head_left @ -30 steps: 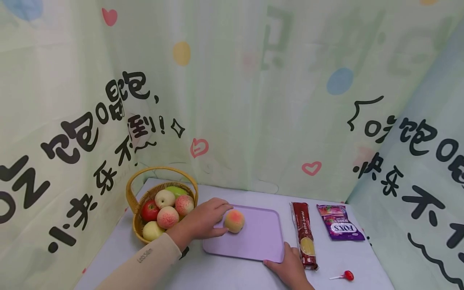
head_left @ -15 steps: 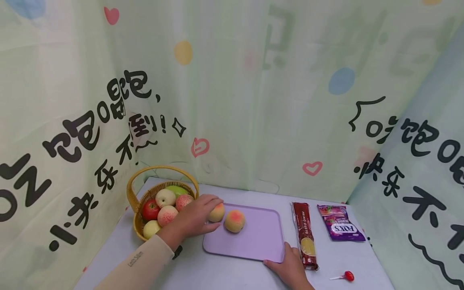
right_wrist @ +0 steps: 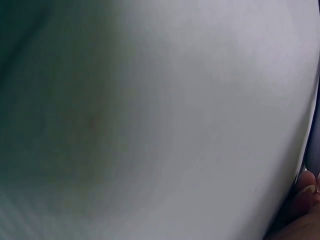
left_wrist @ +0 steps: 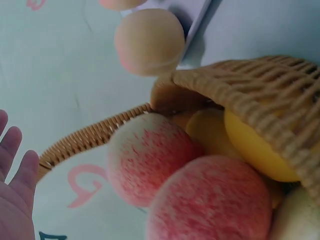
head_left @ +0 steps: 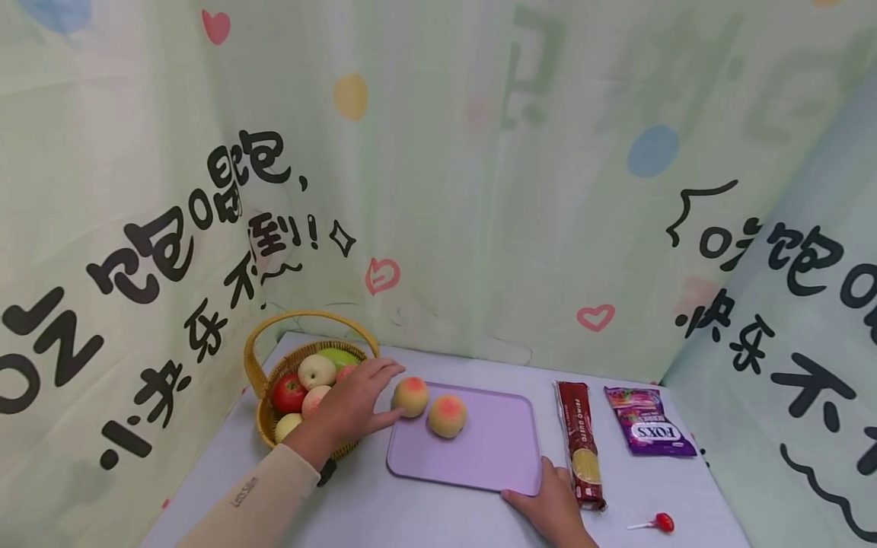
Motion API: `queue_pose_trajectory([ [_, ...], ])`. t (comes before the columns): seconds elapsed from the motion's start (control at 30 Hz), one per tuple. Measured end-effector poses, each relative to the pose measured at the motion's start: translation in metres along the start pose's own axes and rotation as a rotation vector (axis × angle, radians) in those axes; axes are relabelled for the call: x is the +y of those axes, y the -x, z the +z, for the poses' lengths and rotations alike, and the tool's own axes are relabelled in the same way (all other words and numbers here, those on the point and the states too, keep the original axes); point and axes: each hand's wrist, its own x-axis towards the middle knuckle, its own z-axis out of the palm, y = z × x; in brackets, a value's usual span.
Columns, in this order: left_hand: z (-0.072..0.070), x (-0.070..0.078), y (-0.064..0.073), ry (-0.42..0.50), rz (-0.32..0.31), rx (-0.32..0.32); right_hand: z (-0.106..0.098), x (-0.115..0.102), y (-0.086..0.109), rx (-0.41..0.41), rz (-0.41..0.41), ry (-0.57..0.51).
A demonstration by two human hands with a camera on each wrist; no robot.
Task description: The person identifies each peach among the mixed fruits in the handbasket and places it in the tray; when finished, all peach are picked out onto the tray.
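My left hand [head_left: 356, 403] is between the wicker basket [head_left: 255, 373] and a purple tray [head_left: 473, 468]. Its fingers are extended and hold nothing; the left wrist view shows this hand [left_wrist: 17, 190] apart from the fruit. Two yellow-orange peaches sit side by side at the tray's left: the left peach [head_left: 411, 397] just off my fingertips, the other peach [head_left: 447, 416] right of it. My right hand [head_left: 551, 506] grips the tray's near right corner, thumb along the front edge. In the right wrist view only a few curled fingers [right_wrist: 304, 192] show.
The basket holds a red apple [head_left: 288, 393], a pale round fruit [head_left: 317, 371], speckled pink peaches [left_wrist: 210, 200] and a yellow fruit [left_wrist: 260, 145]. Right of the tray lie a dark red spaghetti packet [head_left: 581, 445], a purple candy bag [head_left: 649, 422] and a red lollipop [head_left: 664, 522]. Printed curtains enclose the table.
My left hand has let go of the left peach and drawn back left toward the basket, so this peach now shows fully. The right hand stays at the tray's corner.
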Motion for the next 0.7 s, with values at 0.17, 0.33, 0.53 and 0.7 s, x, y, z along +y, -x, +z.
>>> queue_pose_trajectory([
  [0.17,-0.002,-0.007,0.007,0.020,-0.060,0.009,-0.002,0.001,0.000,0.012,-0.027,-0.005],
  [0.33,-0.006,-0.014,0.015,0.012,-0.113,-0.003,-0.002,0.000,0.000,0.009,-0.023,-0.003],
  [0.53,-0.007,-0.022,0.022,0.028,-0.094,0.060,-0.003,-0.002,0.000,-0.004,-0.006,-0.002],
  [0.7,-0.004,-0.027,0.025,0.056,-0.118,0.077,-0.003,-0.002,0.000,-0.011,0.001,-0.003],
])
